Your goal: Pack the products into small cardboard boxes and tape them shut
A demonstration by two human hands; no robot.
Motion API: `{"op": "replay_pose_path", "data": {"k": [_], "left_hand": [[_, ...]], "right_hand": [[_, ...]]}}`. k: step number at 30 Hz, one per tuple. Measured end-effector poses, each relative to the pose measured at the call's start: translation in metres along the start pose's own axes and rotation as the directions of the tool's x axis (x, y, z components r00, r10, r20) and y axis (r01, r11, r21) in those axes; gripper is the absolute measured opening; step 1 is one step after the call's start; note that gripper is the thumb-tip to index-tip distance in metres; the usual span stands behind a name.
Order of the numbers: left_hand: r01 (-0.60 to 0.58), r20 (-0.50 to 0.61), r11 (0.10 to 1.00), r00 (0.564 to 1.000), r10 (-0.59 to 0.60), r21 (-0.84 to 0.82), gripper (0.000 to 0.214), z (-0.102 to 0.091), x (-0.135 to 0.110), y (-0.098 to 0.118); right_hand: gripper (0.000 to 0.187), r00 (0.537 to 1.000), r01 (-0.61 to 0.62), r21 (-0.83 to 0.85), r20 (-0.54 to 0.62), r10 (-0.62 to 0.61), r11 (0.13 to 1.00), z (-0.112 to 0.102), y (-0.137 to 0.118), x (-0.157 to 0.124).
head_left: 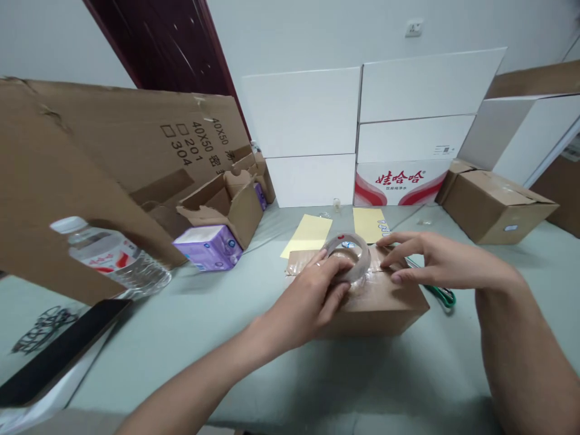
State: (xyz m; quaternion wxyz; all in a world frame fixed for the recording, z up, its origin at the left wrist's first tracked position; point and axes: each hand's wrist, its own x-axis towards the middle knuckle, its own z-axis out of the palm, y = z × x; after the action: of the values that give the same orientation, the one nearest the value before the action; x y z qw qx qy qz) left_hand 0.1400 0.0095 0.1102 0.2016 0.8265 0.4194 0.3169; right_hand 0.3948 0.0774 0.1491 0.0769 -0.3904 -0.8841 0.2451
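Observation:
A roll of transparent packing tape (pixel 347 258) stands on edge on top of a closed cardboard box (pixel 376 312), gripped by my left hand (pixel 308 296). A strip of tape runs from the roll across the box top, and my hand hides part of it. My right hand (pixel 430 261) rests beside the roll, its fingers spread and pressing on the box top. Green-handled scissors (pixel 441 295) lie on the table just behind the box, partly hidden under my right hand.
Two yellow paper sheets (pixel 307 235) lie behind the box. To the left are a water bottle (pixel 113 258), a purple tissue pack (pixel 208 248), an open carton (pixel 226 208) and a large cardboard sheet (pixel 104 151). White boxes (pixel 357 121) stack at the back; a taped carton (pixel 496 206) sits right.

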Motion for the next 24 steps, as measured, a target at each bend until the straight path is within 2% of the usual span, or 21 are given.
{"op": "replay_pose_path", "data": {"k": [2, 4, 8, 11, 15, 20, 24], "left_hand": [[-0.031, -0.015, 0.998, 0.999, 0.032, 0.058, 0.018, 0.004, 0.002, 0.002], [-0.026, -0.032, 0.997, 0.999, 0.029, 0.069, 0.017, 0.005, 0.004, 0.003], [-0.037, -0.055, 0.996, 0.998, 0.041, 0.079, 0.017, 0.005, 0.003, 0.002], [-0.052, -0.073, 0.996, 0.996, 0.057, 0.075, 0.017, 0.006, 0.001, 0.001], [-0.052, -0.085, 0.998, 0.995, 0.055, 0.041, 0.017, 0.007, 0.001, 0.001], [0.010, -0.103, 0.999, 0.995, -0.013, -0.031, 0.015, 0.001, 0.002, 0.002], [0.065, -0.155, 0.996, 0.985, -0.073, -0.061, 0.009, -0.007, 0.002, -0.004]], "right_hand": [[0.028, 0.988, 0.029, -0.009, -0.150, -0.030, 1.000, 0.005, -0.011, -0.001], [0.023, 0.954, 0.080, -0.013, -0.288, -0.081, 0.997, 0.013, -0.022, -0.001], [0.017, 0.904, 0.129, -0.059, -0.403, -0.142, 0.990, 0.027, -0.034, 0.005], [0.011, 0.880, 0.156, -0.059, -0.445, -0.166, 0.986, 0.032, -0.036, 0.010], [0.014, 0.895, 0.197, 0.008, -0.410, -0.176, 0.980, 0.032, -0.038, 0.012], [0.014, 0.876, 0.251, 0.088, -0.444, -0.188, 0.964, 0.030, -0.037, 0.013], [0.017, 0.870, 0.241, 0.280, -0.486, -0.079, 0.929, 0.029, -0.030, 0.019]]}}
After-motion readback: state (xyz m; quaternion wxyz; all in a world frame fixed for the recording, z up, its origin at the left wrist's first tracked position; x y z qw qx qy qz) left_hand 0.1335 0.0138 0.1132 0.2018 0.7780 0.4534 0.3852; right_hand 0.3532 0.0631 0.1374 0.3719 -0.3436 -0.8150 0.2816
